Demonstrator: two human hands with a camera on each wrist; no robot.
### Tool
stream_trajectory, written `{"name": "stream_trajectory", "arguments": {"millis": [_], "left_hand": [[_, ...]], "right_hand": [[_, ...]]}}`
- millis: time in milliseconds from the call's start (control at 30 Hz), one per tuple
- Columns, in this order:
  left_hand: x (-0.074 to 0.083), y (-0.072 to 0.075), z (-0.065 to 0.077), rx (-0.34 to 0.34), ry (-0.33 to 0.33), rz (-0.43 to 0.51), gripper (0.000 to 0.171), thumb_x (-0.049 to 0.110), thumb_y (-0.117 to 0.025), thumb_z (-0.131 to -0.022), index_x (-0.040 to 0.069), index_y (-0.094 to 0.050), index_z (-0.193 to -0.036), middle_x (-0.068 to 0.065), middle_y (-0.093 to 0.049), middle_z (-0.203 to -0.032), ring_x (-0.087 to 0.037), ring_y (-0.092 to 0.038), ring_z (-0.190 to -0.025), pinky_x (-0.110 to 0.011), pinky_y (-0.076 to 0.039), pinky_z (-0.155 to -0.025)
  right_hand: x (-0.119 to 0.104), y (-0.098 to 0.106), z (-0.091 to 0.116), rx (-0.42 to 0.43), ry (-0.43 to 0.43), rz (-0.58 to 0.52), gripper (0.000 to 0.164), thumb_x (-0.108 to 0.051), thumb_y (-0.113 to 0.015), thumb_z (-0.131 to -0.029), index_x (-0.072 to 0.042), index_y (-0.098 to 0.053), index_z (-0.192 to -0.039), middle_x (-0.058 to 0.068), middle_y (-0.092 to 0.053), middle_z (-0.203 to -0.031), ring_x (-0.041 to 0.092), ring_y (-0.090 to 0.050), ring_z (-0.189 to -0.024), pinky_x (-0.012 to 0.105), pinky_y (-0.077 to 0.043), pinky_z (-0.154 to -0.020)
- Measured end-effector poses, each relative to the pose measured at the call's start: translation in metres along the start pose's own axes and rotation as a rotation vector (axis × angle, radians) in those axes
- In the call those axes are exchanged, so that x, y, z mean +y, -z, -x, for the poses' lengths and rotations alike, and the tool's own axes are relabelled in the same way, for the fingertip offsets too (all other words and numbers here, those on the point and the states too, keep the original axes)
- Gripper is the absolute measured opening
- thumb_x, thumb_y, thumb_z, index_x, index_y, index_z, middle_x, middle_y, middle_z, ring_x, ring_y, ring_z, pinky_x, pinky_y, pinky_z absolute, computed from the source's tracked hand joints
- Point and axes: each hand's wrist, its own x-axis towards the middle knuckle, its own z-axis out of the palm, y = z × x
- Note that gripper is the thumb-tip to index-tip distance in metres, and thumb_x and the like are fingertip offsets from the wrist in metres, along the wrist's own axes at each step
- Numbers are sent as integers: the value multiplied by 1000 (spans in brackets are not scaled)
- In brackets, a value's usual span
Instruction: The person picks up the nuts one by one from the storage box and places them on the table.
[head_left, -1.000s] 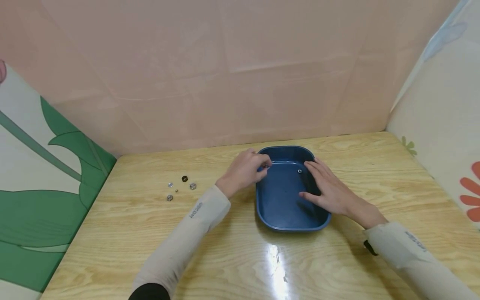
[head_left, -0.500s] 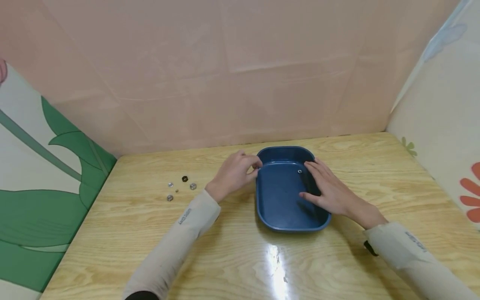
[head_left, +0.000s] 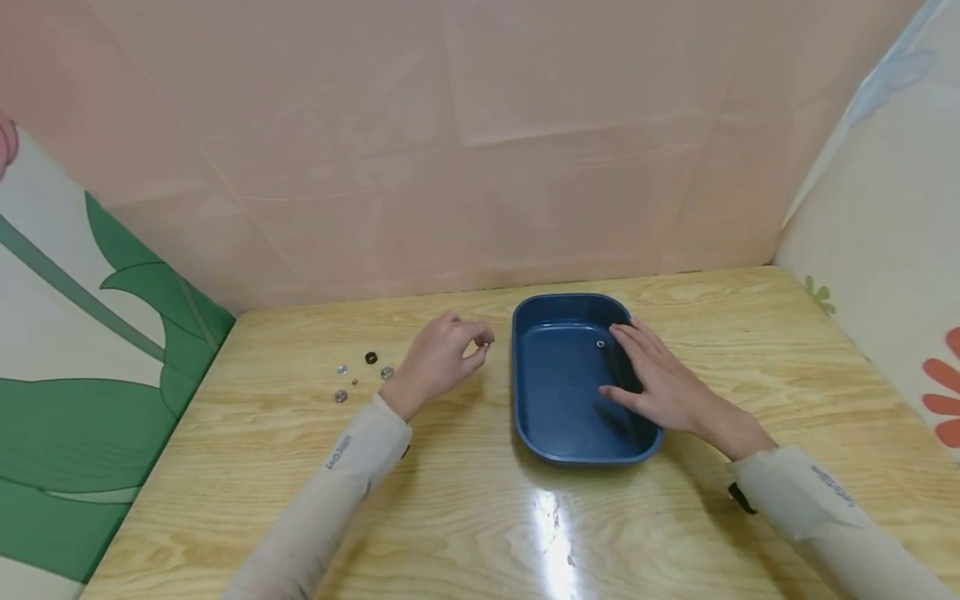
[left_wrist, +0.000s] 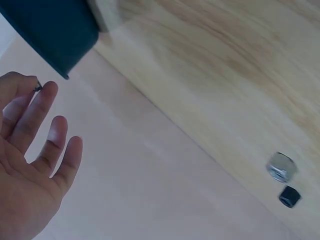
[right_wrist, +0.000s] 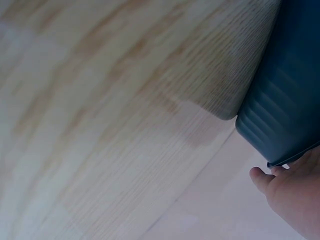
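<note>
My left hand (head_left: 438,357) is above the table, left of the blue tray (head_left: 525,437). Its thumb and index finger pinch a tiny metal nut (left_wrist: 38,87), mostly covered by the fingertips; the other fingers are spread in the left wrist view. My right hand (head_left: 663,379) rests on the tray's right rim with fairly straight fingers, the thumb reaching over the inside. One small silver nut (head_left: 600,343) lies on the tray floor near those fingertips. On the table behind my left wrist lie a black nut (head_left: 371,357) and a silver nut (head_left: 387,373).
Further left on the wooden table (head_left: 450,517) are a small silver nut (head_left: 342,369), a tiny brass-coloured piece (head_left: 355,382) and another silver nut (head_left: 341,396). A pink backdrop (head_left: 465,167) rises along the table's far edge, with printed panels at both sides.
My left hand has moved left from over the tray's left rim to above the table, still pinching the tiny nut. The right hand and the tray stay put.
</note>
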Motion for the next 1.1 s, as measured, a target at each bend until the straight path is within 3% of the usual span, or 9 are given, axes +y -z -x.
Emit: {"name": "stream_trajectory", "arguments": {"millis": [433,833,1100], "left_hand": [[-17,2,27,6,38,3,12,8,-69,-91,9,-77,-100,2,-75,-89,-17,-59,-78,-31,-48,-67],[-33,5,55,-56,140,-11,12,10,-69,-92,11,-77,-101,5,-73,-86,-13,-52,-72,-27,-40,-60],[-38,5,64,-83,181,-13,13,12,-70,-92,11,-77,-103,5,-74,-89,-13,-53,-76,-26,-42,-61]], "right_hand": [[0,-1,0,0,3,-5,90,-43,-66,-93,5,-21,-155,27,-21,-160,44,-6,-151,68,-17,-115],[-1,0,0,-6,2,-1,91,-44,-66,-94,5,-20,-155,27,-20,-161,44,-5,-151,67,-17,-115],[-1,-1,0,-7,6,-3,91,-45,-65,-94,6,-20,-155,28,-20,-160,44,-4,-151,67,-15,-116]]}}
